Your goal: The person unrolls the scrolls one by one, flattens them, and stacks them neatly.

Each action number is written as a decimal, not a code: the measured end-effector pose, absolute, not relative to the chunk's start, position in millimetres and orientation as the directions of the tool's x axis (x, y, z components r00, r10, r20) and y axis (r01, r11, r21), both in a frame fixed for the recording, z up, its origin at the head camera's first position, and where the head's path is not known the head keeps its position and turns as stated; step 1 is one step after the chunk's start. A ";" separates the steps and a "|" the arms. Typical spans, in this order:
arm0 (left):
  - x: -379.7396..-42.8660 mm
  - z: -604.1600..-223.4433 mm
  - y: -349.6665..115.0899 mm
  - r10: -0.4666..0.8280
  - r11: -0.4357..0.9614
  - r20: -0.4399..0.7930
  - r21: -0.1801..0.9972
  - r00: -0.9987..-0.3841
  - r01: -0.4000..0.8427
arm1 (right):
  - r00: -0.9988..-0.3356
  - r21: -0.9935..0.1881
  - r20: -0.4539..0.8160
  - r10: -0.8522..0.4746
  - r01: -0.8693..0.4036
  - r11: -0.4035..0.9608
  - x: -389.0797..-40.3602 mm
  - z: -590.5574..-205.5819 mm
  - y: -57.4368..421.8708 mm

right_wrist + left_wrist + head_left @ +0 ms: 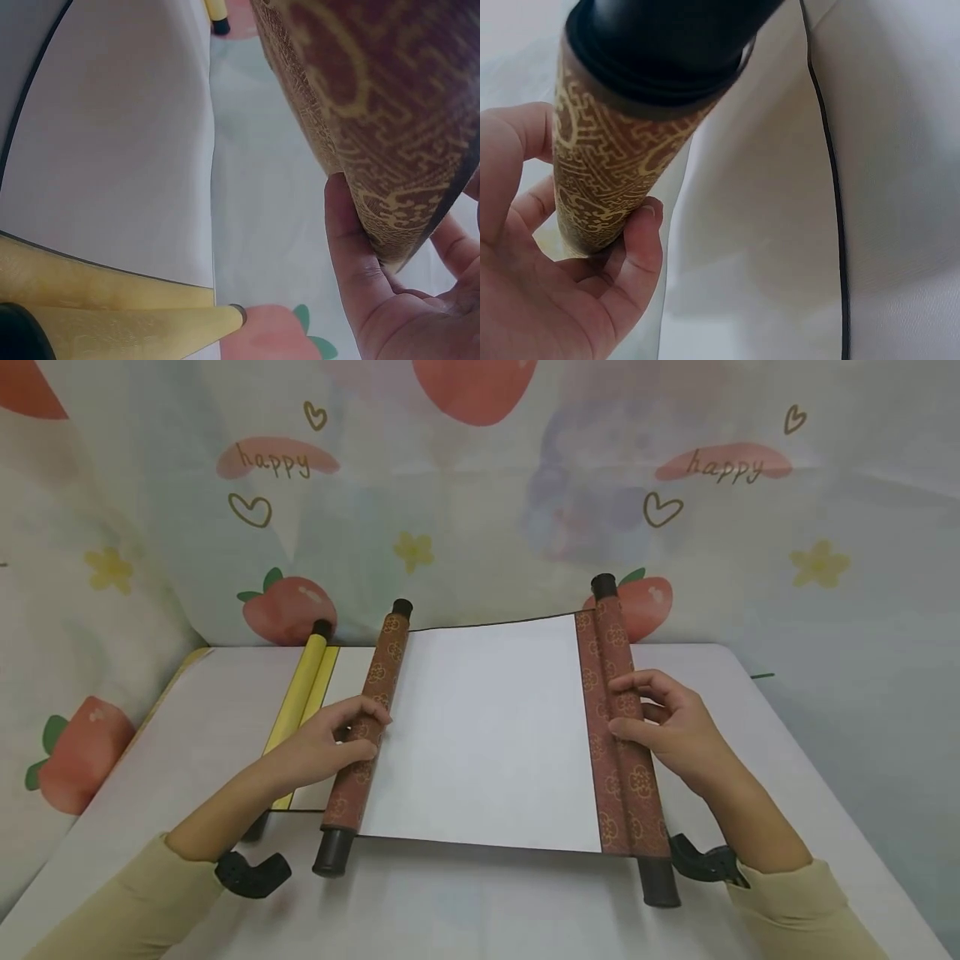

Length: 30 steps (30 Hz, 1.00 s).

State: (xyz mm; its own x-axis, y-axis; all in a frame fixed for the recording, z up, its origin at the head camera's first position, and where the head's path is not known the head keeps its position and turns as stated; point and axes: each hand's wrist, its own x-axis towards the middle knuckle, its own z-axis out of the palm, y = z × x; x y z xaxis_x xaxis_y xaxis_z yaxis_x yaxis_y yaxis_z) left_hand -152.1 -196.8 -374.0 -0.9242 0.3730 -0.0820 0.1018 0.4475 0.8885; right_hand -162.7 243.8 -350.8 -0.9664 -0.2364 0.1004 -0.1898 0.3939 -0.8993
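A partly unrolled hanging scroll with blank white paper (487, 735) is stretched between my two hands, raised off the table. Its left roller (385, 664), in reddish-brown cloth with a gold pattern and black end knobs, is gripped by my left hand (330, 739). My right hand (667, 722) holds the matching right roller (637, 768) around its outer side, thumb in front. In the left wrist view, fingers curl round the patterned roller (622, 157). The right wrist view has thumb and fingers on either side of the other patterned roller (390, 180).
Beneath and left lies a second scroll with a yellow roller (300, 693), partly hidden by the raised one. Both rest over a white table (465, 910). A printed cloth backdrop (465, 510) hangs behind. Black wrist mounts (253, 875) sit at both sleeves.
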 end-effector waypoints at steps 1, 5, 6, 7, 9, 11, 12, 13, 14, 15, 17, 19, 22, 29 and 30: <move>-152.0 -374.0 -196.6 0.371 0.450 -0.081 0.887 -0.925 0.103 | -0.966 -0.899 0.101 -0.237 -0.191 0.395 -162.7 -351.1 244.2; -152.4 -375.4 -196.0 0.363 0.456 -0.075 0.884 -0.929 0.107 | -0.966 -0.894 0.102 -0.238 -0.194 0.404 -162.8 -351.9 245.1; -152.6 -375.9 -196.1 0.362 0.459 -0.071 0.881 -0.930 0.111 | -0.966 -0.893 0.103 -0.238 -0.195 0.405 -162.8 -351.7 245.3; -152.9 -376.4 -196.2 0.359 0.464 -0.065 0.878 -0.931 0.117 | -0.966 -0.891 0.104 -0.237 -0.196 0.409 -162.7 -351.3 245.6; -153.5 -377.2 -196.4 0.356 0.473 -0.052 0.871 -0.933 0.132 | -0.967 -0.889 0.103 -0.233 -0.195 0.415 -162.3 -350.2 246.5; -154.1 -378.1 -196.6 0.353 0.481 -0.042 0.865 -0.935 0.143 | -0.968 -0.889 0.102 -0.231 -0.193 0.415 -161.7 -349.0 247.6; -154.3 -378.3 -196.6 0.353 0.484 -0.038 0.862 -0.935 0.148 | -0.968 -0.890 0.102 -0.230 -0.192 0.413 -161.5 -348.6 248.1; -154.4 -378.4 -196.4 0.353 0.484 -0.035 0.862 -0.935 0.151 | -0.968 -0.890 0.104 -0.230 -0.194 0.413 -161.2 -348.3 248.6; -154.3 -378.1 -196.1 0.354 0.484 -0.034 0.862 -0.935 0.152 | -0.967 -0.891 0.104 -0.232 -0.195 0.411 -161.1 -348.2 249.1; -154.3 -377.9 -196.0 0.354 0.484 -0.032 0.861 -0.935 0.154 | -0.966 -0.892 0.106 -0.234 -0.197 0.408 -161.1 -348.2 249.4; -154.5 -377.2 -195.8 0.354 0.485 -0.024 0.860 -0.935 0.161 | -0.965 -0.893 0.109 -0.237 -0.200 0.403 -161.3 -348.5 250.1; -154.7 -376.2 -195.6 0.355 0.483 -0.017 0.859 -0.935 0.168 | -0.965 -0.892 0.111 -0.236 -0.201 0.405 -161.4 -348.8 251.0; -155.4 -375.8 -196.3 0.353 0.473 -0.020 0.866 -0.936 0.160 | -0.967 -0.888 0.110 -0.229 -0.199 0.414 -161.4 -349.0 252.8; -155.1 -377.1 -198.9 0.339 0.466 -0.056 0.877 -0.939 0.116 | -0.975 -0.879 0.086 -0.206 -0.172 0.446 -159.5 -349.7 257.2; -155.1 -377.3 -198.7 0.337 0.468 -0.060 0.877 -0.939 0.112 | -0.976 -0.878 0.082 -0.204 -0.168 0.448 -159.1 -349.7 257.8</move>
